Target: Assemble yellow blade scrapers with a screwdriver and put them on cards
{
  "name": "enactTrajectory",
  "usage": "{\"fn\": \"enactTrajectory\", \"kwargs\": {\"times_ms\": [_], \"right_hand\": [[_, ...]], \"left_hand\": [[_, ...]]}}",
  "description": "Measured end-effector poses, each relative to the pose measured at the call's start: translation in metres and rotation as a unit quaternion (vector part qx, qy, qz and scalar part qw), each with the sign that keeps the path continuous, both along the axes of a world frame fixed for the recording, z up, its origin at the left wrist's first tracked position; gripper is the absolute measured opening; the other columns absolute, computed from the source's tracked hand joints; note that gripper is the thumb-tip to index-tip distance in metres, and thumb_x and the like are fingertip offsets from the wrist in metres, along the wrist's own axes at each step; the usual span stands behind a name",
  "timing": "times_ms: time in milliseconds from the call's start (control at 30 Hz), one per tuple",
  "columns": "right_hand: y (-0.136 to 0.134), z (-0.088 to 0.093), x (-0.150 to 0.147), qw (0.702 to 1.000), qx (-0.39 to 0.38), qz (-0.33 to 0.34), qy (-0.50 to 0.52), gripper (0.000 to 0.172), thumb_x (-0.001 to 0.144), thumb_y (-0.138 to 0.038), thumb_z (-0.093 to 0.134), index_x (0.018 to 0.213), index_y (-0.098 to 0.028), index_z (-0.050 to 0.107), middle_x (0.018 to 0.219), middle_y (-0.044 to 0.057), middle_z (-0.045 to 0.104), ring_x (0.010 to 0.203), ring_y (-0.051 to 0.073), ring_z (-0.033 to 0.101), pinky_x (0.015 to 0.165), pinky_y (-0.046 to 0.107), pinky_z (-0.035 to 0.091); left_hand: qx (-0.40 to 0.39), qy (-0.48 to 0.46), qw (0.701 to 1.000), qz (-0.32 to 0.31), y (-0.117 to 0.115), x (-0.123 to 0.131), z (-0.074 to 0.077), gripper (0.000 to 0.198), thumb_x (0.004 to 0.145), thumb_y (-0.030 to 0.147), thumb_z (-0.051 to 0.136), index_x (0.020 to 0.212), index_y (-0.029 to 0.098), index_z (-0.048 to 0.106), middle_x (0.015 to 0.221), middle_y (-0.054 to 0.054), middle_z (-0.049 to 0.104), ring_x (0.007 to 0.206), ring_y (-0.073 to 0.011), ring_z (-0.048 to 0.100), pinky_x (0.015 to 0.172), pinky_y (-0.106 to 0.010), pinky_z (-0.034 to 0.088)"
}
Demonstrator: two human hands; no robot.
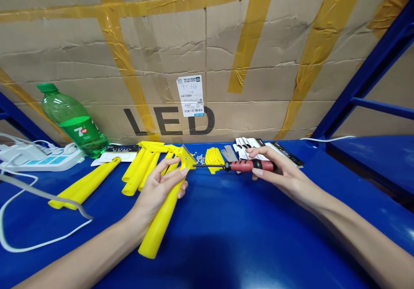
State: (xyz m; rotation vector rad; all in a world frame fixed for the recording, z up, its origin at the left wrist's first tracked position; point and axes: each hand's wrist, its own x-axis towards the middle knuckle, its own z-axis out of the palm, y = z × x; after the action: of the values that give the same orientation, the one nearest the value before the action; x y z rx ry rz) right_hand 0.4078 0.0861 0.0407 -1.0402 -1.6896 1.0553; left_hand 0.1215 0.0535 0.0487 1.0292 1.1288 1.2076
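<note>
My left hand [161, 186] is wrapped round a long yellow plastic scraper [161, 220], holding its head end up near a metal blade at the top. My right hand [280, 173] grips a screwdriver [247, 165] by its red and black handle. The thin shaft points left, with its tip at the scraper's head. Both hands hover just above the blue table [233, 237].
More yellow scraper handles [82, 187] lie at left and behind [142, 168]. Small yellow caps [214, 156], loose screws [199, 156] and packs of blades [274, 149] sit by the cardboard box [207, 56]. A green bottle [73, 120], power strip [39, 157] and white cable [19, 211] are at left.
</note>
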Motion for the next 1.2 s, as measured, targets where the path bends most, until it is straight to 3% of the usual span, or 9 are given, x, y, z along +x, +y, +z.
{"fn": "enactTrajectory", "kwargs": {"times_ms": [67,200,400,533,600,800,933,1033,1200], "right_hand": [[0.001,0.000,-0.001,1.000,0.024,0.006,-0.002,0.033,0.087,-0.049,0.072,0.101,-0.023,0.060,0.090,0.001,0.067,0.071,0.013,0.064,0.069,0.025,0.053],[0.003,-0.002,-0.006,0.998,-0.006,-0.058,-0.031,0.037,0.099,-0.059,0.047,0.095,-0.023,0.053,0.051,-0.008,0.049,0.036,0.010,0.044,0.038,0.023,0.036],[-0.001,0.002,-0.003,0.997,0.049,-0.001,-0.054,0.033,0.085,-0.046,0.074,0.105,-0.023,0.060,0.093,0.003,0.067,0.072,0.015,0.064,0.064,0.026,0.053],[-0.002,-0.001,-0.007,0.999,-0.033,-0.038,-0.021,0.037,0.091,-0.057,0.062,0.099,-0.021,0.059,0.058,-0.004,0.057,0.040,0.011,0.049,0.038,0.023,0.037],[-0.002,-0.003,-0.008,0.995,-0.080,-0.051,-0.013,0.043,0.095,-0.062,0.052,0.090,-0.020,0.057,0.056,-0.004,0.057,0.032,0.008,0.039,0.032,0.022,0.026],[-0.005,0.001,-0.005,0.999,-0.026,0.021,0.028,0.030,0.085,-0.040,0.076,0.105,-0.023,0.062,0.092,0.001,0.067,0.068,0.012,0.061,0.063,0.024,0.052],[-0.004,0.000,-0.009,0.999,-0.038,-0.023,0.004,0.034,0.091,-0.053,0.065,0.102,-0.020,0.060,0.065,-0.003,0.060,0.044,0.011,0.054,0.042,0.023,0.043],[-0.002,-0.002,-0.010,0.997,-0.060,-0.058,-0.004,0.045,0.095,-0.064,0.051,0.098,-0.020,0.060,0.060,-0.002,0.059,0.034,0.009,0.045,0.033,0.023,0.033],[-0.005,0.006,-0.004,0.998,0.038,-0.007,-0.038,0.032,0.085,-0.048,0.074,0.103,-0.023,0.069,0.107,0.008,0.072,0.073,0.017,0.068,0.066,0.031,0.057]], "left_hand": [[0.000,-0.001,1.000,0.000,0.000,-0.001,0.001,0.063,0.069,0.038,0.087,0.117,0.022,0.049,0.052,0.006,0.060,0.046,-0.0100,0.051,0.052,-0.021,0.035],[-0.003,-0.001,1.000,-0.006,0.000,-0.001,0.002,0.063,0.068,0.040,0.087,0.116,0.021,0.050,0.052,0.005,0.060,0.046,-0.0099,0.051,0.052,-0.021,0.036],[-0.003,-0.003,1.000,0.008,-0.001,0.002,0.004,0.062,0.068,0.039,0.087,0.115,0.022,0.050,0.053,0.006,0.060,0.047,-0.0103,0.051,0.052,-0.021,0.037],[0.014,0.011,1.000,-0.001,-0.003,0.002,0.006,0.051,0.074,0.037,0.084,0.112,0.022,0.053,0.054,0.005,0.060,0.047,-0.0096,0.051,0.053,-0.021,0.037],[0.021,0.017,1.000,-0.002,-0.003,0.000,0.006,0.048,0.076,0.036,0.082,0.112,0.022,0.053,0.054,0.005,0.060,0.047,-0.0091,0.051,0.053,-0.021,0.037],[0.023,-0.009,1.000,0.004,0.002,-0.008,0.000,0.047,0.076,0.033,0.084,0.111,0.024,0.055,0.057,0.005,0.060,0.049,-0.0100,0.054,0.051,-0.020,0.039],[0.019,-0.017,1.000,0.001,0.001,-0.006,-0.002,0.043,0.077,0.032,0.083,0.110,0.025,0.056,0.057,0.005,0.060,0.048,-0.0093,0.053,0.050,-0.019,0.039],[0.021,-0.018,1.000,-0.006,-0.001,-0.003,-0.002,0.042,0.077,0.033,0.083,0.109,0.024,0.057,0.056,0.005,0.059,0.047,-0.0092,0.052,0.050,-0.019,0.038],[0.021,-0.025,0.999,0.005,-0.002,-0.002,0.000,0.045,0.074,0.033,0.085,0.107,0.023,0.057,0.055,0.005,0.059,0.047,-0.0099,0.053,0.050,-0.020,0.038]]}}
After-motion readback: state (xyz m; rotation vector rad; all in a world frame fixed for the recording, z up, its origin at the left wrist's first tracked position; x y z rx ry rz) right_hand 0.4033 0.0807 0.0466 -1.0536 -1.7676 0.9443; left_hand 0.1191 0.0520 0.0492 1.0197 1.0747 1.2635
